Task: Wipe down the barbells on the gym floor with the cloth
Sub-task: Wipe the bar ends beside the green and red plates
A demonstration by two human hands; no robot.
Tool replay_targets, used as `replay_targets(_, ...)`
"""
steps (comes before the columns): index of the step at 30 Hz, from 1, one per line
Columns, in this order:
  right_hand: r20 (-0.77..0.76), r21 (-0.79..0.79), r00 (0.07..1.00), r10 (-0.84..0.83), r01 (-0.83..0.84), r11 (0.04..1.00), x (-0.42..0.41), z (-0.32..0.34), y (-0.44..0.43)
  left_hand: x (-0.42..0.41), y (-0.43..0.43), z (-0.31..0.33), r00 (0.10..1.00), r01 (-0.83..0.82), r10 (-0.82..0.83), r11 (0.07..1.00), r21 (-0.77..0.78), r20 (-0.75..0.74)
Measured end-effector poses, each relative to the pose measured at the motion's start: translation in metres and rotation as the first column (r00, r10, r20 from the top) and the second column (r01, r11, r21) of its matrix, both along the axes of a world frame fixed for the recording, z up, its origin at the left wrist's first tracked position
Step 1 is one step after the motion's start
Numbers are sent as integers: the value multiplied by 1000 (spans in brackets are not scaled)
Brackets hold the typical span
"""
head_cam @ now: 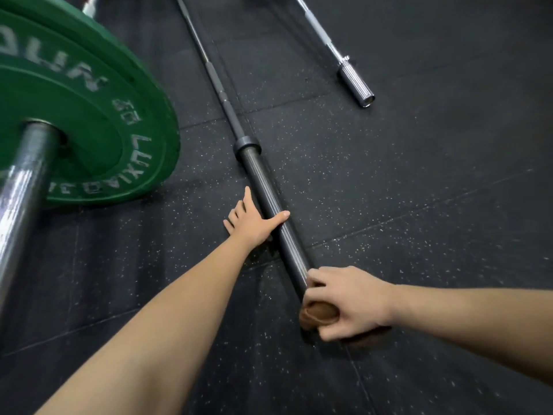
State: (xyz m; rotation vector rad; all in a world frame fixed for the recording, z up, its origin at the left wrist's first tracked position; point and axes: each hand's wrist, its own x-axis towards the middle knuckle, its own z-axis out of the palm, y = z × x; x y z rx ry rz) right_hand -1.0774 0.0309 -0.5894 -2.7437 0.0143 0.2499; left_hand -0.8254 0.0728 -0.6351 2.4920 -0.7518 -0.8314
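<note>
1. Sitting far left is a barbell loaded with green plates (98,121).
2. The left hand (254,223), fingers spread and thumb over the top, steadies the dark barbell (263,193) on the floor.
3. The right hand (350,301) clutches the brown cloth (318,313) at the sleeve's near end. This looks like wiping under way, and next the cloth should slide toward the collar.
4. A chrome barbell (353,82) lies well apart.

L arm stretched fwd, bare left hand (254,224) flat, fingers straight, thumb splayed. R forearm in from right; bare right hand (348,304) curled, gripping wadded brown cloth (318,313).
</note>
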Motion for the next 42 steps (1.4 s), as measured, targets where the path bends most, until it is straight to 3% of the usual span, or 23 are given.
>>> replay_targets(2, 78, 89, 985, -156, 149, 985, 13, 10, -6, 2, 8, 2, 999, -32, 32, 999, 19, -1)
replay_targets(5, 220, 242, 847, -484, 433, 868, 44, 23, -20, 10, 24, 8, 998, -70, 70, 996, 47, -2)
replay_targets(8, 279, 323, 715, -641, 558, 764, 82, 34, -36, 19, 44, 20, 996, -89, 86, 992, 90, 38)
replay_targets(10, 302, 388, 649, -699, 586, 712, 111, 42, -41, 28, 57, 35, 988, -43, 26, 993, 109, 155)
replay_targets(12, 307, 453, 613, -728, 579, 678, 141, 51, -35, 45, 67, 58, 962, 42, -62, 996, 78, 265)
replay_targets(18, 333, 627, 589, -737, 446, 639, 241, 96, 10, 113, 119, 173, 883, 242, -268, 963, 115, 385)
replay_targets(23, 348, 699, 605, -716, 341, 628, 303, 125, 41, 148, 177, 229, 822, 212, -186, 977, 15, 539)
replay_targets(28, 341, 626, 680, -648, 350, 697, 330, 127, 60, 190, 211, 220, 811, 4, 91, 987, -162, 578)
replay_targets(30, 346, 570, 715, -607, 353, 742, 332, 123, 65, 211, 219, 209, 819, -149, 265, 954, -259, 508)
replay_targets(33, 351, 500, 750, -561, 356, 789, 334, 123, 70, 236, 221, 196, 840, -425, 513, 824, -375, 175)
replay_targets(36, 339, 458, 755, -561, 388, 799, 352, 130, 83, 256, 219, 187, 815, -563, 562, 708, -425, -143)
replay_targets(40, 294, 517, 713, -636, 441, 733, 377, 133, 98, 277, 205, 181, 772, -632, 558, 626, -458, -303)
replay_targets(42, 242, 562, 707, -664, 456, 690, 378, 133, 106, 278, 200, 176, 791, -607, 559, 667, -433, -247)
